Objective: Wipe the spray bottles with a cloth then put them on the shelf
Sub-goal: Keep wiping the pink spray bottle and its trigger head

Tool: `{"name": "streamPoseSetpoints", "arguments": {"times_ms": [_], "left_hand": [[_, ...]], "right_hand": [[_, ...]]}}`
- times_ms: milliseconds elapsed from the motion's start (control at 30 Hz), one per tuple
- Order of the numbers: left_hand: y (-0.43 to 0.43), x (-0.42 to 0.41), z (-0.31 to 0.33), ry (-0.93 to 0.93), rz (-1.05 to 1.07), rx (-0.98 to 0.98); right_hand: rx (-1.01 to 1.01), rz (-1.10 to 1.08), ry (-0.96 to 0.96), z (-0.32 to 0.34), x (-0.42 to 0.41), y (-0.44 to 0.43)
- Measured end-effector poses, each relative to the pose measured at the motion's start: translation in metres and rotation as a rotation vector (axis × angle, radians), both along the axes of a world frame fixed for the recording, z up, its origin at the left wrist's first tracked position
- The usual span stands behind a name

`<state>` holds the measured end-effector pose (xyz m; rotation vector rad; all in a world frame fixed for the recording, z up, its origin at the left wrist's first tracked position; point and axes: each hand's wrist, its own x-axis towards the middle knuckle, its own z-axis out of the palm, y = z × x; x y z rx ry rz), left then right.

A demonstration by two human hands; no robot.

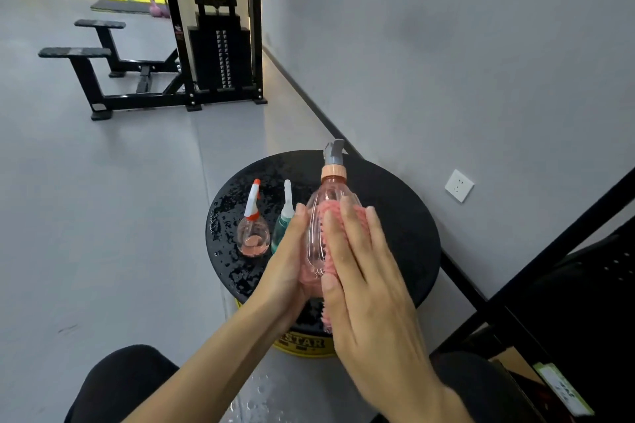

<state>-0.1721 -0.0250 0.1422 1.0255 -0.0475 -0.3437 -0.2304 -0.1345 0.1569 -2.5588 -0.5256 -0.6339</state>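
Two small bottles [253, 227] crowd the stool's [395, 216] left side.

Gym: weight-stack machine [220, 55], kettlebells [158, 8].

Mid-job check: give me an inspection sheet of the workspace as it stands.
Surface: round black stool top, speckled with water drops.
Job's things: large pink spray bottle held upright over the stool; pink cloth pressed on its side; small pink spray bottle and teal spray bottle standing on the stool.
Clutter: nothing seen.
Grippers: left hand grips the large bottle; right hand flat on the cloth.
Cables: nothing seen at the stool.
Surroundings: black shelf frame at right, wall socket, weight machine behind, wet floor patch.
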Motion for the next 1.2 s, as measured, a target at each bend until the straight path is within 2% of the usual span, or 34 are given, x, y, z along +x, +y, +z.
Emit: {"name": "streamPoseSetpoints", "arguments": {"times_ms": [133,267,533,767,1033,1200], "left_hand": [[-0.007,-0.011,0.001,-0.035,-0.039,0.042],[-0.012,-0.015,0.000,-0.047,-0.084,-0.014],[-0.004,-0.006,0.000,0.020,0.027,-0.084],[-0.006,-0.011,0.000,-0.036,-0.103,-0.002],[0.003,0.001,0.007,-0.006,0.050,-0.091],[-0.003,-0.008,0.004,-0.037,-0.015,-0.036]], "right_hand": [[0.047,-0.061,0.064,0.009,0.014,-0.001],[0.083,-0.052,0.152,0.024,0.035,-0.007],[0.015,0.021,0.047,0.002,0.000,0.005],[0.248,0.013,0.175,0.026,0.041,-0.008],[0.087,0.069,0.035,0.000,-0.003,0.011],[0.178,0.004,0.083,0.016,0.025,0.004]]}}
